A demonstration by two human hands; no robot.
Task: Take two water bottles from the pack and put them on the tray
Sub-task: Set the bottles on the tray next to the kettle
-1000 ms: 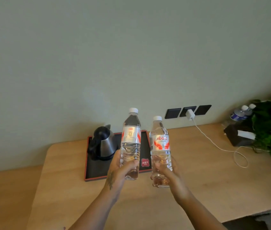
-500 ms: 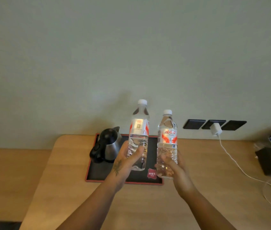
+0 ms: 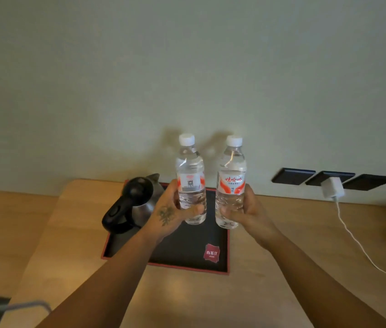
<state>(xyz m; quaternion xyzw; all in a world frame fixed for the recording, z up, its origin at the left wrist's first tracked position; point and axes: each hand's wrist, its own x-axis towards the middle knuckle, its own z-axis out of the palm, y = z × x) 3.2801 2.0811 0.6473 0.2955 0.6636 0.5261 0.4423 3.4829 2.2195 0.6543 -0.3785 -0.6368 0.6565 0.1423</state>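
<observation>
**Two bottles held above tray, not yet set down**

Left hand (image 3: 167, 215): wrapped around the left bottle (image 3: 190, 181), upright, white cap on. Right hand (image 3: 246, 214): clamped on the right bottle (image 3: 231, 183), likewise upright. Both bottles hung apart over the far half of the tray (image 3: 187, 266), bases seemingly clear of its black surface. Kettle (image 3: 131, 204): occupied the tray's far-left corner. Step in hand: placement. Next move likely called for lowering both onto the bare near-right area, clear of the kettle, then releasing.
</observation>
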